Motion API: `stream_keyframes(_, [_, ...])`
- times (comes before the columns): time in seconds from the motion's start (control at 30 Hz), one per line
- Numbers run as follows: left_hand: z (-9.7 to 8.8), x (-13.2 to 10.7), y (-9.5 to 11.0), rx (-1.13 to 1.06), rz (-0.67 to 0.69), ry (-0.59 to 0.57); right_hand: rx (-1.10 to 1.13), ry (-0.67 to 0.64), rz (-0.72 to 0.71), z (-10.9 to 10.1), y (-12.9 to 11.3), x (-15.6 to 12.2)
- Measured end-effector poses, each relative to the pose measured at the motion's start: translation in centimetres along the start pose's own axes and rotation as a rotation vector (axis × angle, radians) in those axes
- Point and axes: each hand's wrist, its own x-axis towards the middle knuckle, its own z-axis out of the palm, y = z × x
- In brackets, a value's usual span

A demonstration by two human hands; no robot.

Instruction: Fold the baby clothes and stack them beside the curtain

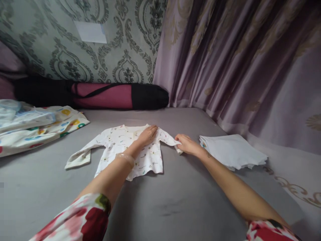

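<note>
A small white long-sleeved baby shirt (117, 145) with a tiny coloured print lies spread on the grey bed sheet. My left hand (148, 134) rests flat on it near the right shoulder, fingers stretched out. At the end of the right-hand sleeve, my right hand (185, 144) is closed on the fabric near the cuff, pinching it. The other sleeve (80, 159) lies out to the left with its cuff bent. My left forearm covers part of the shirt's body.
To the right is a stack of folded white cloths (233, 150). Loose clothing with colourful prints (45, 125) lies at the left. A long black and maroon bag (105, 97) runs along the patterned wall. Purple curtains (200, 60) hang at the right, reaching the bed's edge.
</note>
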Motion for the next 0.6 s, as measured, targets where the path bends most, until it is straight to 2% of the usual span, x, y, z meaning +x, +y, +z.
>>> stream_keyframes(0.1, [-0.3,-0.3,0.3,0.003,0.004,0.068,-0.326,0.219,-0.011,-1.4,0.5,-0.6])
stream_keyframes(0.17, [-0.6,-0.5,0.5,0.022,0.039,0.101,-0.501,0.260,-0.010,-1.1,1.2,-0.9])
stream_keyframes(0.27, [-0.8,-0.7,0.9,0.039,0.069,0.059,-0.643,0.193,-0.062,1.0,2.7,-0.9])
stream_keyframes(0.4, [-1.0,-0.7,1.2,0.070,0.051,-0.012,-0.676,0.144,-0.068,2.9,4.0,-1.1])
stream_keyframes(0.47, [-1.0,-0.7,1.3,0.089,0.041,-0.035,-0.630,0.098,-0.037,2.6,4.2,-1.4])
stream_keyframes(0.6, [-1.0,-0.8,1.6,0.099,0.001,-0.082,-0.422,-0.074,0.080,0.6,4.7,-1.2])
